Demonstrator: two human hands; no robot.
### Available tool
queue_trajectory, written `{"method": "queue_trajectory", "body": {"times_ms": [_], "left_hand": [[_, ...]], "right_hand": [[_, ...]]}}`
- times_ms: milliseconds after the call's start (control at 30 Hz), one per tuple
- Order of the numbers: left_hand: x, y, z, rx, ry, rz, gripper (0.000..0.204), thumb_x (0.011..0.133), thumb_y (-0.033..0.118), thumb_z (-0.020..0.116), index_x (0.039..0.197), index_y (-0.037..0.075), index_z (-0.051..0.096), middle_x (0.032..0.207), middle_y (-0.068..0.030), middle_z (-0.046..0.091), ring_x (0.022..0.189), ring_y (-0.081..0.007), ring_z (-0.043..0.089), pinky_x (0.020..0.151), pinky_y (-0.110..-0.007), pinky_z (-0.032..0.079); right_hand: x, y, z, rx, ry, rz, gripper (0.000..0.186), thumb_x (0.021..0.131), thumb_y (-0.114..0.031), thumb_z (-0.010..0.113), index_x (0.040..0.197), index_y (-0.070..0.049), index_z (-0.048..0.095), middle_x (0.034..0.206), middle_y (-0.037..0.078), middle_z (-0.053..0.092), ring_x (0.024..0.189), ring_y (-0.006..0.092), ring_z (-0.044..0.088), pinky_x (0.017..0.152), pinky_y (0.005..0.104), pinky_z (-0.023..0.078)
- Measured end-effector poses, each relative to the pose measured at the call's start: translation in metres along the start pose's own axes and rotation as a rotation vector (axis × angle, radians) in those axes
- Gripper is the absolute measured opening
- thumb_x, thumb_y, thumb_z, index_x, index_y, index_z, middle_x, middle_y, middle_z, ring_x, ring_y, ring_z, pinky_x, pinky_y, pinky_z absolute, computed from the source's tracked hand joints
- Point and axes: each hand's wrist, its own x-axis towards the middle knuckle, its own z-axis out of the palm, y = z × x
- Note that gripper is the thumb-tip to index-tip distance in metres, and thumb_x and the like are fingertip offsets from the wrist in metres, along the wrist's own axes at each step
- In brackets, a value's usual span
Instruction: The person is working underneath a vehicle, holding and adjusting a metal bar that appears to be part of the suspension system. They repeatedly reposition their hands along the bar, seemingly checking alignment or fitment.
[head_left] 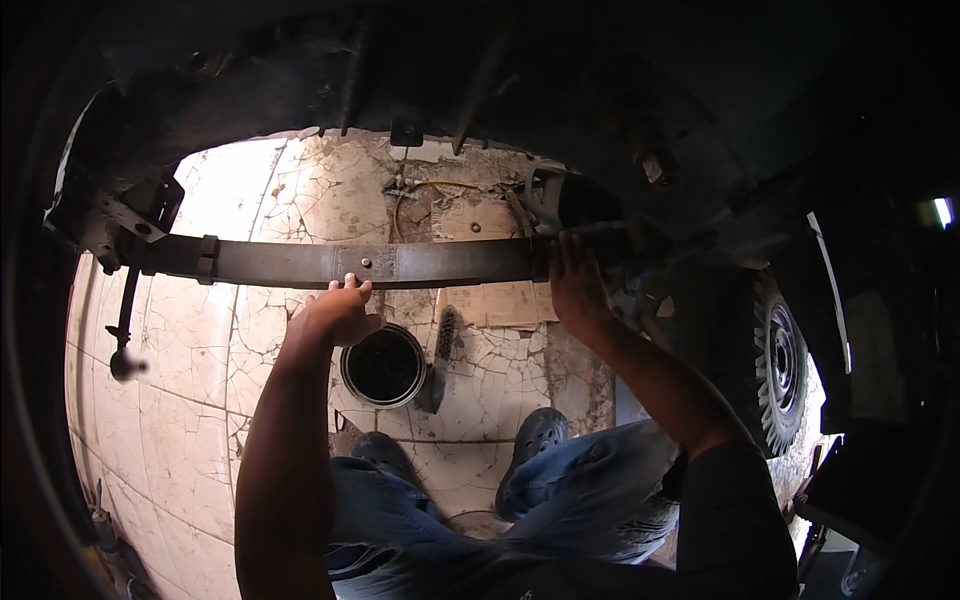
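A long dark leaf spring (450, 261) runs crosswise under the black vehicle body, with a bolt (366, 263) at its middle and a clamp (207, 259) toward the left. My left hand (340, 312) touches the spring's near edge just below the bolt, fingers apart and thumb out. Farther right, my right hand (577, 290) has its fingers over the spring, gripping it where it passes into shadow. Below the spring, an open metal can (383, 398) with dark contents stands on the cracked tile floor, beside a long brush (447, 330).
A wheel with a treaded tyre (775, 405) is at the right. A rod with a rounded end (125, 362) hangs at the left. Cardboard (482, 305) lies under the spring. The black body (420, 70) spans overhead. My feet in clogs (535, 435) are below.
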Motion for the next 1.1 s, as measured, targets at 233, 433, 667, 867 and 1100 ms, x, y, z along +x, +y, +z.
{"method": "queue_trajectory", "body": {"times_ms": [233, 433, 667, 867, 1100], "left_hand": [[-0.001, 0.008, -0.006, 0.006, 0.019, 0.010, 0.078, 0.086, 0.046, 0.060, 0.146, 0.007, 0.028, 0.152, -0.0243, 0.019, 0.140, -0.0403, 0.021, 0.112, -0.043, 0.028], [-0.004, -0.004, 0.001, 0.028, 0.047, 0.040, 0.078, 0.086, 0.047, 0.059, 0.146, 0.007, 0.028, 0.152, -0.0218, 0.020, 0.140, -0.0403, 0.020, 0.113, -0.044, 0.028], [-0.004, -0.002, 0.000, 0.004, 0.035, 0.018, 0.078, 0.086, 0.047, 0.059, 0.146, 0.008, 0.029, 0.152, -0.0230, 0.022, 0.140, -0.0400, 0.021, 0.113, -0.044, 0.027], [0.001, 0.005, -0.004, 0.029, 0.044, 0.031, 0.081, 0.084, 0.046, 0.062, 0.147, 0.009, 0.026, 0.151, -0.0249, 0.021, 0.141, -0.0411, 0.018, 0.112, -0.051, 0.026], [-0.015, 0.007, -0.010, 0.077, 0.057, -0.086, 0.104, 0.071, 0.042, 0.077, 0.147, 0.003, 0.018, 0.154, -0.0226, 0.015, 0.144, -0.0377, 0.012, 0.109, -0.063, 0.022]], "right_hand": [[0.031, 0.013, 0.009, 0.042, 0.029, 0.059, 0.070, 0.080, -0.017, 0.056, 0.136, 0.016, 0.030, 0.144, 0.032, 0.029, 0.136, 0.0436, 0.027, 0.113, 0.0502, 0.022], [0.010, -0.001, 0.004, 0.032, -0.056, 0.046, 0.063, 0.087, -0.018, 0.049, 0.140, 0.011, 0.029, 0.148, 0.029, 0.026, 0.137, 0.0416, 0.027, 0.112, 0.0489, 0.023], [0.011, -0.009, -0.010, -0.060, -0.086, 0.084, 0.063, 0.088, -0.018, 0.048, 0.140, 0.010, 0.029, 0.147, 0.029, 0.028, 0.137, 0.0404, 0.028, 0.112, 0.0484, 0.023], [0.035, 0.013, 0.017, -0.036, 0.044, 0.049, 0.061, 0.087, -0.018, 0.048, 0.139, 0.009, 0.033, 0.145, 0.028, 0.031, 0.136, 0.0391, 0.029, 0.112, 0.0464, 0.024], [0.003, -0.004, -0.005, 0.017, -0.043, 0.072, 0.061, 0.087, -0.016, 0.048, 0.139, 0.010, 0.031, 0.146, 0.028, 0.029, 0.137, 0.0410, 0.026, 0.112, 0.0482, 0.023]]}}
